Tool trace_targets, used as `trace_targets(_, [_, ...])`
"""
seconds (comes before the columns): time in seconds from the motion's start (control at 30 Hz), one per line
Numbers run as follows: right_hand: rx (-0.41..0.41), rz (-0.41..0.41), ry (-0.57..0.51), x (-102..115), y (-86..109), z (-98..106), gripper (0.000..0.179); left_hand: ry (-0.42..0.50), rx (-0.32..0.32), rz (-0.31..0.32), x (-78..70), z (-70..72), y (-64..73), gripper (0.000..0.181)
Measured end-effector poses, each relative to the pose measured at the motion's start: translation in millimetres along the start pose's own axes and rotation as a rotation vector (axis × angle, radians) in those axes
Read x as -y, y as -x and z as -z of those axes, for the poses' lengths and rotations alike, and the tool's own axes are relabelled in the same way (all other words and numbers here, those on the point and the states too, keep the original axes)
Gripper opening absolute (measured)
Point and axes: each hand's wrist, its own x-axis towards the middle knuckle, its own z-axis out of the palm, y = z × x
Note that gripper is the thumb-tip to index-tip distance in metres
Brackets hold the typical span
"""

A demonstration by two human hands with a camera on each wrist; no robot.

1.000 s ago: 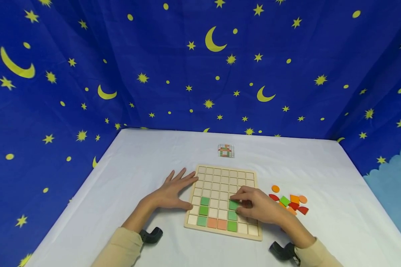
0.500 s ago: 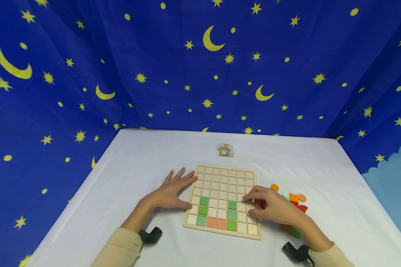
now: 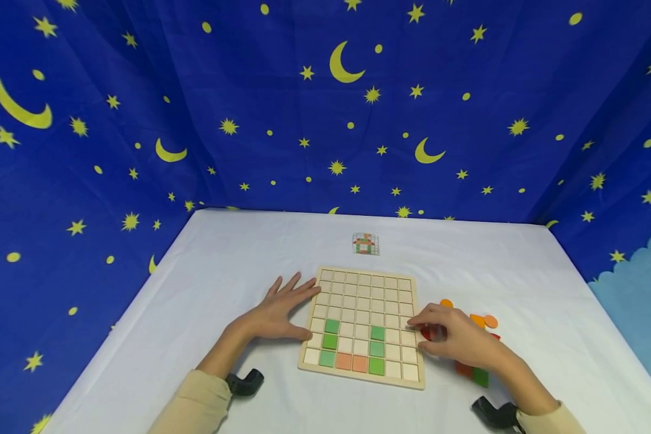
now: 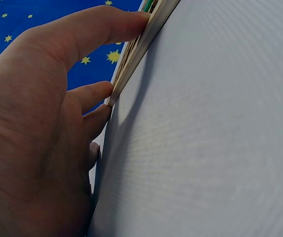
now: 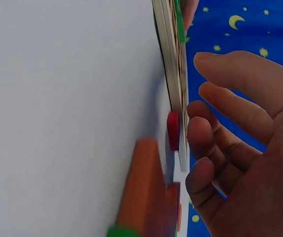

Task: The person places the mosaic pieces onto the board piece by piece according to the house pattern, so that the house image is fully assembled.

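Note:
A square wooden grid board point(image 3: 349, 301) lies on the white table, with several green tiles point(image 3: 377, 333) and two salmon tiles point(image 3: 351, 363) set in its lower cells. My left hand point(image 3: 279, 313) spreads its fingers at the board's left edge; the thumb and fingertips rest against that side in the left wrist view. Over the board's right edge hovers my right hand point(image 3: 461, 337), fingers loosely bent and apart from the thumb. Nothing sits between them in the right wrist view. Beneath and beyond this hand are loose pieces, among them a red piece point(image 5: 173, 131), partly hidden.
Right of the board lie orange discs point(image 3: 490, 321), an orange piece point(image 3: 477, 320) and a green piece point(image 3: 480, 377). A small pattern card point(image 3: 366, 244) lies behind the board. Blue star-patterned cloth point(image 3: 282, 90) encloses the table at the back and sides.
My right hand has moved right, from the green tile in the right column to the board's right edge, leaving that tile in its cell. The left hand has stayed put.

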Motion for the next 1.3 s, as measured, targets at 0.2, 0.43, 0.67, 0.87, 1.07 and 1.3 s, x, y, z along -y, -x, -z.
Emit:
trace_targets(0.2, [0.009,-0.13,0.048,-4.4,11.5,6.6,0.036,0.007,-0.007,-0.008,0.6,-1.7,0.0,0.097])
trace_targets(0.43, [-0.017,-0.194,0.074,-12.1,24.5,14.8,0.036,0.009,0.004,0.001,-1.4,-0.1,1.0,0.098])
trace_targets(0.67, [-0.05,-0.195,0.097,-19.0,33.7,20.0,0.031,0.008,0.003,0.002,-0.8,-1.2,1.3,0.098])
trace_targets(0.87, [-0.078,-0.178,0.078,-26.5,41.9,23.1,0.028,0.006,0.006,-0.003,-0.2,-2.8,1.1,0.098])
trace_targets(1.07, [-0.094,-0.192,0.099,-28.7,46.2,28.0,0.029,0.002,0.004,0.003,-0.1,-1.2,0.7,0.098])
trace_targets(1.3, [-0.104,-0.181,0.099,-30.2,46.2,29.3,0.028,0.0,0.006,0.006,-0.3,1.1,0.2,0.098])
